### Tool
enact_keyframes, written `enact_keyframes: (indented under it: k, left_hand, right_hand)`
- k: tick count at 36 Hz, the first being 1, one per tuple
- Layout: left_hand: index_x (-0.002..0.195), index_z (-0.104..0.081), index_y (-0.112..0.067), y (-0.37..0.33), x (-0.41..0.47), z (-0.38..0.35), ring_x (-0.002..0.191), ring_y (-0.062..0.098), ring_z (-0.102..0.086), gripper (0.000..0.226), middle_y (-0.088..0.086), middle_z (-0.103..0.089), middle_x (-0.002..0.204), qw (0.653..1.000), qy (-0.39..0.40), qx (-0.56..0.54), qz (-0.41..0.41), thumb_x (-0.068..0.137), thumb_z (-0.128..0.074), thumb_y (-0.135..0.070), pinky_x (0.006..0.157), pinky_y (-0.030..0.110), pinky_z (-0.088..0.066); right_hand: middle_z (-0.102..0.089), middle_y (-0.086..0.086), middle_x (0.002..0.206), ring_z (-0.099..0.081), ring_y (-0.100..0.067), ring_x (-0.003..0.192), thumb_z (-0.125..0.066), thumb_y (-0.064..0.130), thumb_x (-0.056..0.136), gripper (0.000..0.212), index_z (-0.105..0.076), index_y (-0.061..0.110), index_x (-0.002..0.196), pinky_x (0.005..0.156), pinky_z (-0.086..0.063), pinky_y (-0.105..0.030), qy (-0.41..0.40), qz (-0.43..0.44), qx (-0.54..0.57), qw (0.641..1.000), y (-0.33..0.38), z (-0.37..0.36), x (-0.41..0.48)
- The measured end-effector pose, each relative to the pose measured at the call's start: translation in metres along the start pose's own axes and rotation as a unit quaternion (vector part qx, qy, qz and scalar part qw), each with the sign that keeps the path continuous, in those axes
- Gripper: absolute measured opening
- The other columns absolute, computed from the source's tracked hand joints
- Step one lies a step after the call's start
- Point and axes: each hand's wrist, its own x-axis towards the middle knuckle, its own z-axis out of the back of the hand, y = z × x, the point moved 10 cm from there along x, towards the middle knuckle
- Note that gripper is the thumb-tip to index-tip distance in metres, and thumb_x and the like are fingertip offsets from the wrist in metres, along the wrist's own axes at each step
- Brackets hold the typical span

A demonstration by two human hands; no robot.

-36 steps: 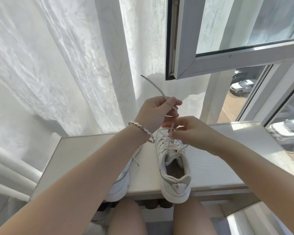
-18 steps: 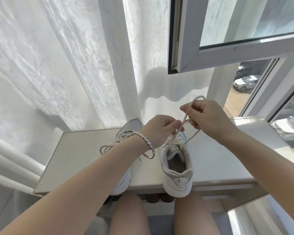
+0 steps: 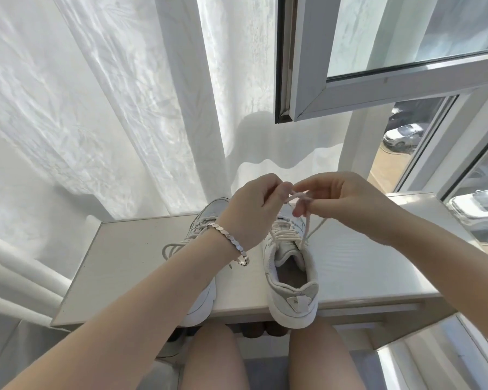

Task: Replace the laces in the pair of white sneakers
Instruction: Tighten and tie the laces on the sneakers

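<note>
Two white sneakers stand side by side on a pale shelf (image 3: 124,263), heels toward me. The right sneaker (image 3: 290,280) is laced across its eyelets, and its cream lace (image 3: 307,223) rises from the top eyelets. Above that shoe my left hand (image 3: 254,212) and my right hand (image 3: 347,204) meet, each pinching a part of the lace where it crosses between the fingertips. The left sneaker (image 3: 203,220) is mostly hidden under my left forearm; its lace loops (image 3: 172,246) lie loose on its left side.
A white curtain (image 3: 110,108) hangs behind the shelf. An open window sash (image 3: 350,88) juts in above my right hand. White pipes (image 3: 17,271) run at the lower left. My bare knees are under the shelf's front edge.
My hands have come together above the right sneaker: the left one rose, and the lace loop held by the right hand is now crossed tight between both sets of fingertips.
</note>
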Motion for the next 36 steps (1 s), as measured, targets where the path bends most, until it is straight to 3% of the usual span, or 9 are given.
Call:
enact_keyframes:
  k: [4,9,12,16,21,24,27,31,36]
  left_hand:
    - [0.059,-0.048,-0.014,0.028,-0.012,-0.012,0.040,0.005,-0.037,0.038,-0.009,-0.046,0.049,0.995,0.043,0.042,0.080,0.096,-0.044,-0.024,0.046,0.019,-0.033]
    - [0.077,-0.055,-0.016,0.068,-0.024,-0.028,0.058,0.004,-0.042,0.018,-0.008,-0.047,0.064,0.973,0.077,0.168,0.138,0.091,-0.052,-0.027,0.052,0.015,-0.031]
    - [0.081,-0.053,-0.019,0.069,-0.026,-0.031,0.066,0.006,-0.046,0.011,-0.009,-0.051,0.073,0.973,0.067,0.178,0.128,0.088,-0.057,-0.026,0.054,0.011,-0.031]
    - [0.088,-0.051,-0.020,0.064,-0.023,-0.033,0.083,0.012,-0.050,0.010,-0.005,-0.055,0.089,0.971,0.058,0.197,0.121,0.088,-0.058,-0.027,0.067,0.021,-0.034]
    - [0.082,-0.049,-0.022,0.054,-0.019,-0.042,0.094,0.018,-0.055,0.009,-0.003,-0.049,0.094,0.960,0.079,0.250,0.093,0.088,-0.055,-0.021,0.084,0.029,-0.044]
    - [0.090,-0.054,-0.018,0.046,-0.017,-0.047,0.096,0.022,-0.057,0.004,0.001,-0.051,0.103,0.948,0.082,0.300,0.065,0.090,-0.051,-0.020,0.083,0.031,-0.046]
    - [0.103,-0.057,-0.011,0.041,-0.017,-0.054,0.096,0.028,-0.059,0.018,0.005,-0.050,0.114,0.927,0.089,0.362,0.028,0.092,-0.047,-0.022,0.076,0.030,-0.043]
    - [0.098,-0.063,-0.015,0.044,-0.016,-0.055,0.095,0.022,-0.058,0.018,-0.001,-0.051,0.107,0.941,0.098,0.324,0.022,0.090,-0.051,-0.025,0.076,0.028,-0.044]
    - [0.094,-0.072,-0.017,0.054,-0.013,-0.050,0.092,0.010,-0.053,0.020,-0.008,-0.050,0.105,0.961,0.128,0.241,0.052,0.089,-0.057,-0.030,0.084,0.026,-0.042]
  right_hand:
    - [-0.070,-0.002,0.069,-0.058,-0.012,0.067,-0.059,-0.002,0.072,0.035,-0.062,0.022,0.098,0.066,-0.044,-0.024,0.059,-0.027,0.038,0.997,-0.013,-0.007,-0.012]
    - [-0.071,0.004,0.069,-0.064,-0.005,0.072,-0.049,-0.012,0.084,0.041,-0.070,0.024,0.086,0.077,-0.050,-0.021,0.111,-0.062,-0.063,0.990,-0.043,-0.025,-0.029]
    - [-0.071,0.007,0.070,-0.064,-0.001,0.073,-0.055,0.000,0.085,0.033,-0.072,0.028,0.084,0.080,-0.050,-0.016,0.085,-0.081,-0.067,0.991,-0.057,-0.027,-0.032]
    - [-0.062,0.016,0.056,-0.056,0.004,0.056,-0.067,0.020,0.084,0.013,-0.070,0.026,0.072,0.059,-0.043,-0.008,-0.001,-0.054,-0.099,0.994,-0.064,-0.019,-0.028]
    - [-0.065,0.012,0.069,-0.059,0.002,0.067,-0.070,0.022,0.080,0.013,-0.065,0.029,0.071,0.067,-0.048,-0.016,-0.075,-0.052,-0.129,0.988,-0.078,-0.013,-0.026]
    - [-0.063,0.016,0.066,-0.056,0.009,0.065,-0.072,0.020,0.079,0.014,-0.065,0.029,0.069,0.061,-0.042,-0.006,-0.078,-0.041,-0.130,0.988,-0.075,-0.014,-0.026]
    - [-0.060,0.022,0.059,-0.055,0.012,0.064,-0.073,0.020,0.078,0.017,-0.065,0.029,0.067,0.060,-0.039,-0.004,-0.074,-0.041,-0.133,0.988,-0.075,-0.015,-0.026]
    - [-0.058,0.030,0.056,-0.055,0.011,0.063,-0.073,0.019,0.078,0.018,-0.066,0.030,0.066,0.060,-0.039,-0.004,-0.072,-0.044,-0.132,0.988,-0.076,-0.014,-0.026]
    - [-0.061,0.021,0.059,-0.055,0.010,0.063,-0.073,0.020,0.077,0.017,-0.067,0.030,0.066,0.059,-0.040,-0.005,-0.073,-0.047,-0.130,0.988,-0.074,-0.013,-0.026]
